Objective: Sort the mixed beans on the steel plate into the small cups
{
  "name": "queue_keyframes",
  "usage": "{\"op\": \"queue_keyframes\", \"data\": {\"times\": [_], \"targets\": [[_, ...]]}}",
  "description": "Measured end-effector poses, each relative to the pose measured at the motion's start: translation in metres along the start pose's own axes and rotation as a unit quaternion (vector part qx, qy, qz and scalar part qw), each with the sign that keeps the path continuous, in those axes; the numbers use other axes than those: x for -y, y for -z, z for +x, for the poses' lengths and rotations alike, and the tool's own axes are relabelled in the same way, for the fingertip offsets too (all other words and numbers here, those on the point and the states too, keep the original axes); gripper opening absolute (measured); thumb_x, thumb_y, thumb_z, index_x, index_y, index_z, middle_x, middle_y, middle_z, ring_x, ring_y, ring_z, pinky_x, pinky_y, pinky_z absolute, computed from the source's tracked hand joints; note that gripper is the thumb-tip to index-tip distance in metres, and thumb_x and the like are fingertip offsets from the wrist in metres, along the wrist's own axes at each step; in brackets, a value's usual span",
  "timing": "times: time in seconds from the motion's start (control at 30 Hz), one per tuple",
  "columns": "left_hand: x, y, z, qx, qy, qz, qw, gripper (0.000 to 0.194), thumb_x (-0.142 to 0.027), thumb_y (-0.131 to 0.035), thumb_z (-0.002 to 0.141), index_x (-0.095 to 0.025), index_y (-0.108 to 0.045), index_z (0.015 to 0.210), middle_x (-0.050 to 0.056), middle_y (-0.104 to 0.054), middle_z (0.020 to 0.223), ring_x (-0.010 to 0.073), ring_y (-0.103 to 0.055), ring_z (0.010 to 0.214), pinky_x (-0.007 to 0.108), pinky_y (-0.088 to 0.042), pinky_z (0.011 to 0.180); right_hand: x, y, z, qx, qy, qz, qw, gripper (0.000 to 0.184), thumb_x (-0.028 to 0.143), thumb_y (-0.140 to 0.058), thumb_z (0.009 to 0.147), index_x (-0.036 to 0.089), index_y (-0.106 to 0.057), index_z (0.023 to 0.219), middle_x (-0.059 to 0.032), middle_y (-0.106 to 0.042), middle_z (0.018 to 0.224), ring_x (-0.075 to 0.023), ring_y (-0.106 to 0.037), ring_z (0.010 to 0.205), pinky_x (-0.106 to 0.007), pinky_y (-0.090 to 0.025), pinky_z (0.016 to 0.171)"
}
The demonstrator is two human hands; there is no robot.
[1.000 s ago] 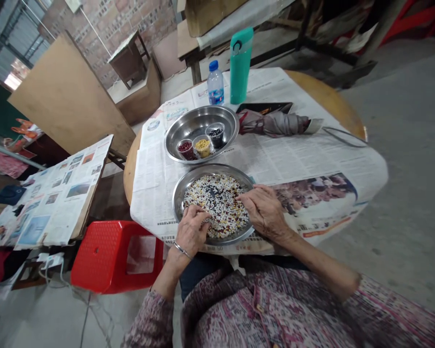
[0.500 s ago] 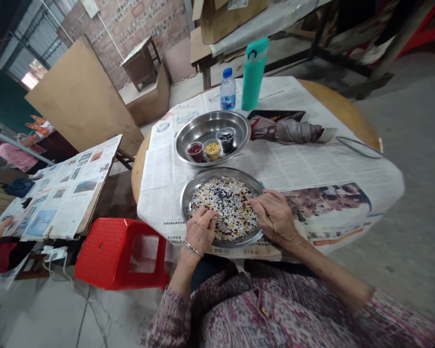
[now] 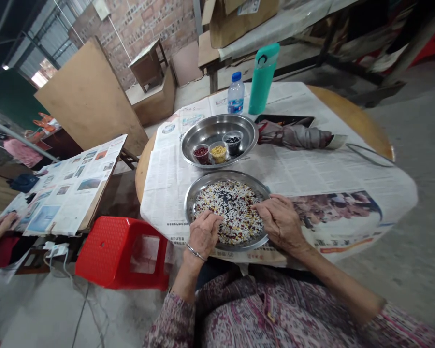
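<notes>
Little has changed: the left hand [image 3: 203, 235], fingers curled narrow, stays at the mixed beans [image 3: 237, 215] in the steel plate [image 3: 224, 175], holding what I can't tell; the right hand [image 3: 281, 223] lies spread across the plate's rim.

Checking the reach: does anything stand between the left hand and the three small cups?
No loose object. From the left hand, the way crosses the mixed grains, the round steel plate's rim, newspaper, then the rim of the steel bowl holding the cups.
</notes>
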State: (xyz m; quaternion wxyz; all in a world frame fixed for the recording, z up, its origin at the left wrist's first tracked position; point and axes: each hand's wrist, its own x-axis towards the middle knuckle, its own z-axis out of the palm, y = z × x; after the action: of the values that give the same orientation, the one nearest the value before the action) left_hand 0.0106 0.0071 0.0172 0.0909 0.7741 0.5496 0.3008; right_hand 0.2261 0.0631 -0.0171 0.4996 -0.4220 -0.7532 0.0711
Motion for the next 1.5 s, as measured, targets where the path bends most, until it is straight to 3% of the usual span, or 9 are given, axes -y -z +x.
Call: {"op": "queue_keyframes", "data": {"times": [0.2,0.67,1.0,1.2,1.4,1.5], "targets": [[0.001,-0.002,-0.001,-0.026,-0.007,-0.005,1.000,0.019,-0.024,-0.046,0.100,-0.021,-0.065,0.098,0.002,-0.064,0.088,0.0143,-0.062,0.087,0.028,-0.054,0.084,-0.001,0.000,0.000,-0.001,0.002,0.005,1.000,0.025,0.024,-0.043,0.096,0.024,-0.062,0.080,-0.0003,-0.069,0.072,-0.0168,-0.063,0.069,-0.041,-0.043,0.096],[-0.007,0.004,0.001,0.012,0.014,0.056,0.998,0.020,-0.017,-0.043,0.098,-0.021,-0.053,0.081,0.002,-0.057,0.081,0.0160,-0.057,0.081,0.029,-0.051,0.079,0.001,0.000,0.001,-0.006,0.012,0.008,1.000,0.025,0.023,-0.045,0.096,0.024,-0.062,0.079,0.0009,-0.069,0.071,-0.0161,-0.063,0.068,-0.040,-0.043,0.094],[-0.008,0.002,-0.006,-0.091,-0.024,0.030,0.995,0.022,-0.015,-0.038,0.096,-0.019,-0.053,0.079,0.003,-0.056,0.072,0.0157,-0.055,0.072,0.028,-0.047,0.069,-0.003,-0.002,-0.003,0.006,-0.011,0.011,1.000,0.026,0.028,-0.044,0.096,0.024,-0.063,0.079,0.0000,-0.071,0.073,-0.0175,-0.064,0.070,-0.042,-0.043,0.095],[-0.004,-0.005,-0.016,-0.172,-0.065,0.013,0.983,0.013,-0.013,-0.048,0.090,-0.019,-0.056,0.082,0.003,-0.060,0.070,0.0163,-0.055,0.069,0.030,-0.045,0.067,-0.003,-0.002,-0.002,0.006,0.010,0.003,1.000,0.024,0.025,-0.045,0.096,0.023,-0.063,0.079,0.0011,-0.068,0.071,-0.0163,-0.062,0.068,-0.041,-0.043,0.094],[-0.001,-0.009,-0.019,-0.215,-0.042,0.018,0.976,0.003,-0.016,-0.057,0.082,-0.019,-0.056,0.083,0.003,-0.062,0.074,0.0184,-0.057,0.074,0.036,-0.046,0.075,-0.001,-0.001,-0.002,0.013,0.007,0.004,1.000,0.024,0.025,-0.046,0.096,0.023,-0.062,0.078,0.0017,-0.067,0.070,-0.0160,-0.061,0.067,-0.041,-0.042,0.095],[0.001,-0.009,-0.018,-0.248,-0.017,-0.016,0.968,0.012,-0.011,-0.053,0.081,-0.019,-0.056,0.089,0.004,-0.062,0.080,0.0185,-0.058,0.080,0.036,-0.050,0.077,-0.001,0.000,-0.002,0.014,0.011,0.004,1.000,0.022,0.022,-0.047,0.094,0.023,-0.062,0.079,0.0018,-0.067,0.070,-0.0159,-0.062,0.067,-0.042,-0.042,0.095]]}}
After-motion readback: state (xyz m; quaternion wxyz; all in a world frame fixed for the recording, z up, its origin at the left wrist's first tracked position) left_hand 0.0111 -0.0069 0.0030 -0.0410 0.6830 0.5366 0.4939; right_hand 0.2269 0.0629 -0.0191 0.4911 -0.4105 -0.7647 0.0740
